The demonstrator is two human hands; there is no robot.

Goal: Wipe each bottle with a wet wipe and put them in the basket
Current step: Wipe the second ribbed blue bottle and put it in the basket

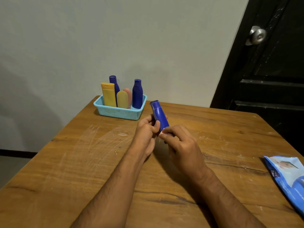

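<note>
A glossy blue bottle (159, 115) is sitting tilted above the wooden table (85, 162) at the middle of the frame, its cap end pointing up and to the left, toward the basket. The left hand (146, 129) is gripping it around the middle, fingers and thumb curled round the body. The right hand (181, 142) is curling round the lower end, pinching a small white bit of wet wipe (161, 133) against the bottle; most of the wipe is hidden. Just beyond, upper centre, the light blue basket (118, 112) is holding five upright bottles: two dark blue, two yellow, one pink. A blue wet wipe pack (287, 176) is lying at the lower right edge.
</note>
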